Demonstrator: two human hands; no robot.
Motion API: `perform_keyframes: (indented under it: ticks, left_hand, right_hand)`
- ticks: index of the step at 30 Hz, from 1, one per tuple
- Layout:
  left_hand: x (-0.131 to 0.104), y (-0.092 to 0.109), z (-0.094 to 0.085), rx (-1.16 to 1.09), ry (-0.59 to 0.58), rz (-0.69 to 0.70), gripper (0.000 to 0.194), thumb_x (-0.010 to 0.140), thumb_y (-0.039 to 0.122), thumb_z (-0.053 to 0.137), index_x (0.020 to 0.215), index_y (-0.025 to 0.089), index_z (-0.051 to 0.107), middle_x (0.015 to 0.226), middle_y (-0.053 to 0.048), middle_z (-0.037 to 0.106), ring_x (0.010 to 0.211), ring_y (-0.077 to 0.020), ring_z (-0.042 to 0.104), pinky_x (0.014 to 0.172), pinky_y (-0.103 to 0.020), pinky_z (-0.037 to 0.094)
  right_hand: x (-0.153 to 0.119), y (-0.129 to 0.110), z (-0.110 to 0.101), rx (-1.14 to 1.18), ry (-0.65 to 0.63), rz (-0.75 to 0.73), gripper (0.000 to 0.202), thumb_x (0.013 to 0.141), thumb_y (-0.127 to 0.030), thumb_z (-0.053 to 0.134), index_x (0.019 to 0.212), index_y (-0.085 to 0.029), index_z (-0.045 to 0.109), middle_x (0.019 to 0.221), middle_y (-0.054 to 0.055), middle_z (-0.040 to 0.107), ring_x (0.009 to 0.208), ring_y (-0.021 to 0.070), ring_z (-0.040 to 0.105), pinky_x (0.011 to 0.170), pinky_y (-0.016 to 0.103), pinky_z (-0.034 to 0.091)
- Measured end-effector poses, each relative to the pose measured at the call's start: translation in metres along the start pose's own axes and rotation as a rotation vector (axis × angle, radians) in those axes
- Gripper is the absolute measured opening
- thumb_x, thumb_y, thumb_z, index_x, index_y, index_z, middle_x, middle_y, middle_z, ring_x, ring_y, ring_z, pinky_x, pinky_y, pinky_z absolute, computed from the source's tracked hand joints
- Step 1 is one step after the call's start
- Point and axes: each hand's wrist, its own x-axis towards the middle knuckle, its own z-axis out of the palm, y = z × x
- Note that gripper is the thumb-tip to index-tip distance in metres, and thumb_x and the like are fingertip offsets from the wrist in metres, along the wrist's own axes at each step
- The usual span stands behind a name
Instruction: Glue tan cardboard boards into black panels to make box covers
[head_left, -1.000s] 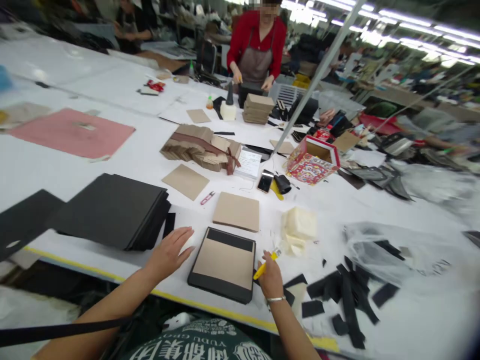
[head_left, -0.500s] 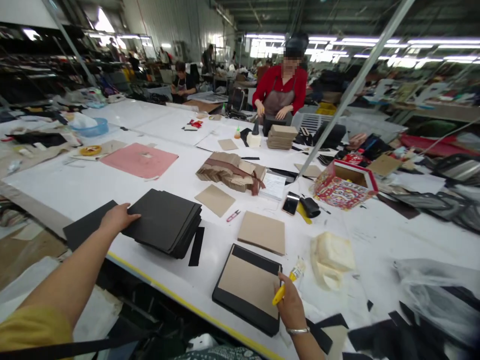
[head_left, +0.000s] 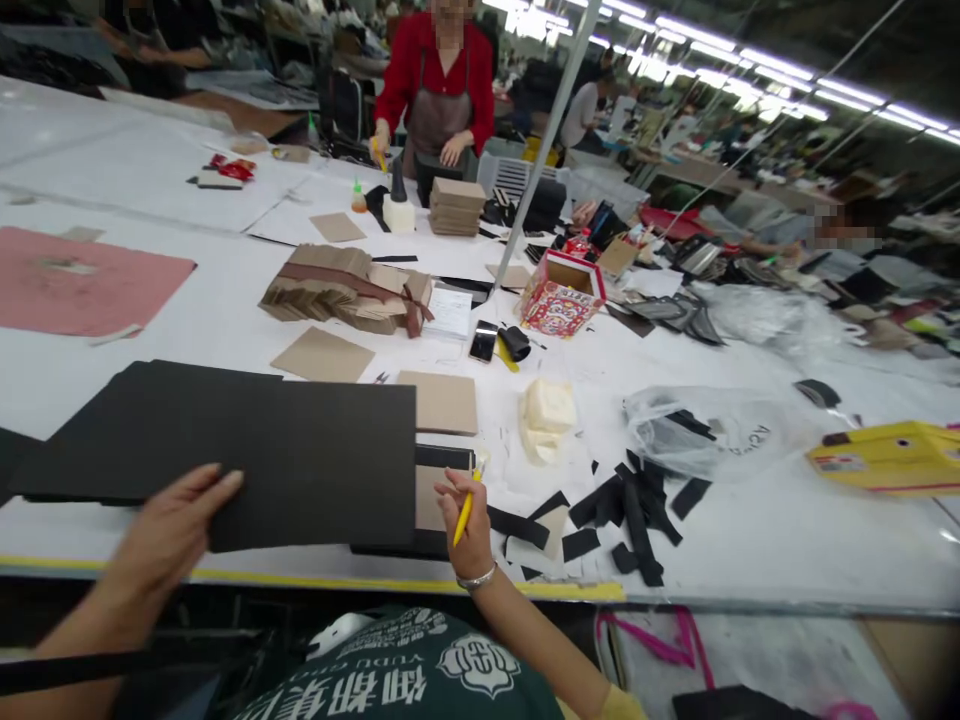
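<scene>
My left hand [head_left: 161, 535] grips a black sheet [head_left: 322, 465] by its left part, thumb on top and the other fingers beneath. The sheet is held over the black-edged beige panel [head_left: 429, 500] and hides much of it. Behind the sheet, to the left, lies a stack of black sheets [head_left: 112, 430]. Closed around a yellow-handled brush [head_left: 463, 518], my right hand [head_left: 471, 545] is beside the panel's right edge. The brush's bristles point away from me. A beige board [head_left: 442, 402] lies just beyond the panel.
Black strips [head_left: 634, 515] and a clear plastic bag [head_left: 712, 430] lie to the right. Farther back are a cream block-like container [head_left: 549, 410], a phone [head_left: 484, 341], a patterned box [head_left: 562, 293] and bundled beige pieces [head_left: 337, 285]. A co-worker in red [head_left: 442, 90] stands across the table.
My left hand has taken a black sheet from the stack and carried it right, over the panel. My right hand still holds the brush. The view has turned right and downward.
</scene>
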Motion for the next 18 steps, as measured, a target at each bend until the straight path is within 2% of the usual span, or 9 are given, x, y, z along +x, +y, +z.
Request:
perform_keyframes:
  ticks: [1, 3, 4, 6, 9, 11, 15, 18]
  left_hand:
    - [-0.006, -0.015, 0.026, -0.06, -0.102, -0.024, 0.045, 0.059, 0.03, 0.07, 0.1, 0.02, 0.054, 0.076, 0.002, 0.065, 0.074, -0.0131, 0.061, 0.073, -0.026, 0.049]
    - [-0.012, -0.047, 0.072, -0.037, -0.295, -0.038, 0.041, 0.061, 0.039, 0.067, 0.093, 0.016, 0.057, 0.073, -0.001, 0.065, 0.072, -0.017, 0.061, 0.07, -0.029, 0.05]
    - [-0.013, -0.062, 0.089, 0.007, -0.369, -0.01, 0.039, 0.064, 0.043, 0.063, 0.093, 0.016, 0.057, 0.073, -0.001, 0.065, 0.072, -0.0183, 0.061, 0.07, -0.03, 0.05]
    - [-0.009, -0.087, 0.113, 0.217, -0.418, 0.122, 0.036, 0.07, 0.047, 0.054, 0.089, 0.016, 0.058, 0.072, -0.002, 0.064, 0.071, -0.0196, 0.06, 0.069, -0.032, 0.049]
    - [0.001, -0.108, 0.126, 0.645, -0.338, 0.389, 0.029, 0.073, 0.044, 0.049, 0.082, 0.017, 0.058, 0.073, -0.003, 0.061, 0.071, -0.0199, 0.058, 0.07, -0.033, 0.046]
    - [0.009, -0.112, 0.127, 0.824, -0.283, 0.512, 0.026, 0.074, 0.04, 0.049, 0.083, 0.017, 0.057, 0.075, -0.004, 0.059, 0.074, -0.0201, 0.057, 0.07, -0.032, 0.045]
    - [0.018, -0.116, 0.131, 0.912, -0.282, 0.585, 0.025, 0.076, 0.036, 0.05, 0.09, 0.015, 0.055, 0.077, -0.005, 0.057, 0.076, -0.0184, 0.057, 0.072, -0.029, 0.044]
    - [0.024, -0.114, 0.129, 0.959, -0.288, 0.638, 0.03, 0.078, 0.036, 0.05, 0.099, 0.014, 0.053, 0.082, -0.006, 0.058, 0.078, -0.0184, 0.058, 0.072, -0.029, 0.045]
  right_hand:
    - [0.001, 0.006, -0.004, 0.0, 0.04, 0.047, 0.018, 0.086, -0.029, 0.041, 0.102, -0.021, 0.037, 0.117, 0.011, 0.052, 0.086, 0.0146, 0.061, 0.074, 0.031, 0.051]
    - [0.003, 0.023, -0.015, -0.088, 0.118, 0.118, 0.018, 0.086, -0.033, 0.041, 0.098, -0.02, 0.039, 0.105, 0.009, 0.058, 0.079, 0.0148, 0.061, 0.071, 0.03, 0.05]
    - [0.003, 0.033, -0.021, -0.158, 0.149, 0.142, 0.018, 0.084, -0.034, 0.043, 0.096, -0.02, 0.04, 0.099, 0.008, 0.06, 0.078, 0.0153, 0.061, 0.071, 0.031, 0.049]
    - [0.002, 0.052, -0.032, -0.311, 0.173, 0.182, 0.021, 0.081, -0.036, 0.048, 0.093, -0.019, 0.041, 0.089, 0.006, 0.061, 0.075, 0.0165, 0.06, 0.071, 0.031, 0.047]
    - [0.001, 0.074, -0.039, -0.521, 0.121, 0.202, 0.022, 0.077, -0.034, 0.05, 0.09, -0.019, 0.043, 0.08, 0.003, 0.058, 0.065, 0.0166, 0.059, 0.064, 0.03, 0.046]
    - [0.002, 0.083, -0.039, -0.63, 0.078, 0.162, 0.02, 0.077, -0.032, 0.048, 0.09, -0.018, 0.044, 0.077, 0.002, 0.055, 0.062, 0.0166, 0.057, 0.062, 0.03, 0.046]
    - [0.009, 0.093, -0.036, -0.744, 0.041, 0.049, 0.018, 0.079, -0.03, 0.045, 0.092, -0.017, 0.045, 0.081, 0.005, 0.057, 0.072, 0.0179, 0.059, 0.066, 0.029, 0.046]
    - [0.014, 0.093, -0.045, -0.888, -0.039, 0.026, 0.024, 0.082, -0.035, 0.044, 0.096, -0.016, 0.048, 0.08, 0.007, 0.06, 0.069, 0.0192, 0.06, 0.058, 0.028, 0.046]
